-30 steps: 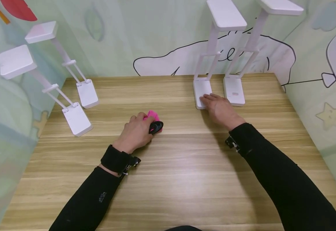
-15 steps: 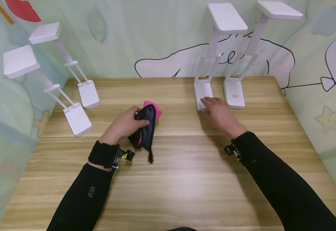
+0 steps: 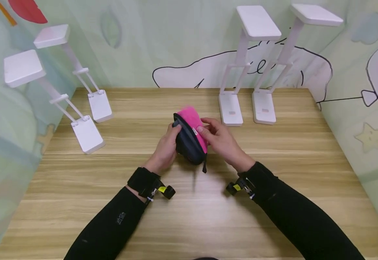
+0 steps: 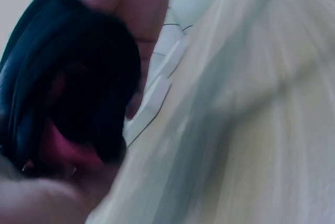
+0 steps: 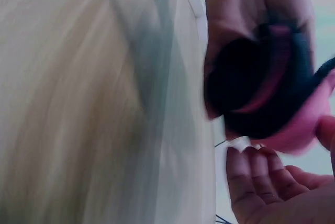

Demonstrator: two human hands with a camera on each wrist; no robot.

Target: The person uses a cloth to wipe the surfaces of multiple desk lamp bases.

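Note:
In the head view a small black and pink pouch (image 3: 189,142) is held up over the middle of the table. Its far side is bright pink and fuzzy-looking, its near side dark, and a short black cord dangles from its lower end. My left hand (image 3: 165,148) grips the dark side, thumb on top and fingers largely hidden behind. With thumb and forefinger, my right hand (image 3: 222,141) pinches the pink side's right edge. Blurred in the left wrist view, the pouch (image 4: 68,77) shows a pink strip within the black. The right wrist view has my right hand (image 5: 282,187) below the pouch.
Two white folding desk lamps (image 3: 230,108) (image 3: 264,106) stand at the back right, beyond my right hand. Another pair of white lamps (image 3: 87,133) (image 3: 99,105) is at the left. Printed curtains (image 3: 127,43) border the wooden table (image 3: 189,216).
My left hand has lifted the pouch and turned its pink side up, moving right. My right hand has left the white lamp's base and come in to pinch the pouch.

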